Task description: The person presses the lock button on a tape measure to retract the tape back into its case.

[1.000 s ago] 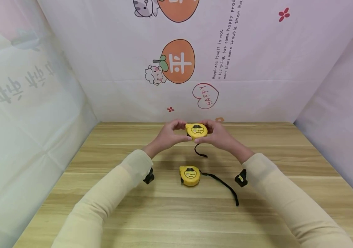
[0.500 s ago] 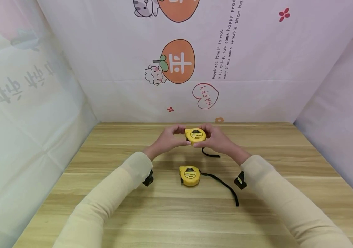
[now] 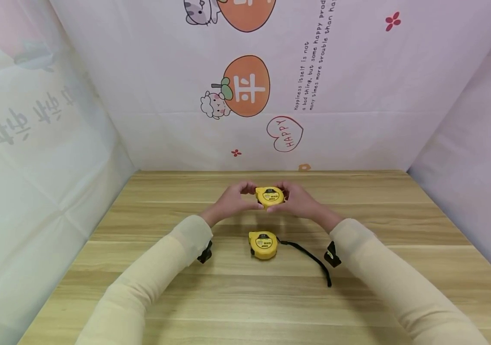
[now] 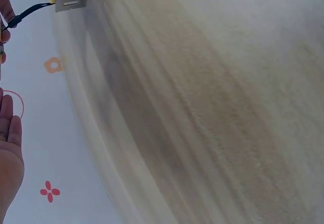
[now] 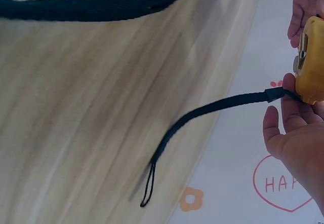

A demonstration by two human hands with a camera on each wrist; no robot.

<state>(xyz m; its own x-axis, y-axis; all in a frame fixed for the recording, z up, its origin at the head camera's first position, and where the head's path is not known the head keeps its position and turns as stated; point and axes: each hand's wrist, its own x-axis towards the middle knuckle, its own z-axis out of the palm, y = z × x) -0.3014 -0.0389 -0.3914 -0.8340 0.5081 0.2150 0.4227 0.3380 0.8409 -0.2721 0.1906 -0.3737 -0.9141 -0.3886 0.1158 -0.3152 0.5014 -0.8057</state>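
Both hands hold a yellow tape measure [image 3: 270,197] above the table, its labelled face toward the head camera. On its left side, my left hand [image 3: 233,199] grips it between thumb and curved fingers. My right hand [image 3: 298,200] does the same from the right. From the held tape measure a black wrist strap [image 5: 202,110] hangs in the right wrist view. A second yellow tape measure [image 3: 263,245] lies on the table below the hands, its black strap [image 3: 308,253] stretched to the right. In the left wrist view, only part of my left hand [image 4: 10,153] shows at the edge.
The wooden table [image 3: 245,302] runs back to a white printed cloth [image 3: 349,96]. More cloth hangs at the left [image 3: 47,191] and right sides. A black device [image 3: 204,252] is worn at the left wrist, another black device [image 3: 332,255] at the right.
Both hands have come lower and nearer with the held tape measure, shifting very slightly left. Its strap, seen below the hands before, is now hidden in the head view. The second tape measure stays put.
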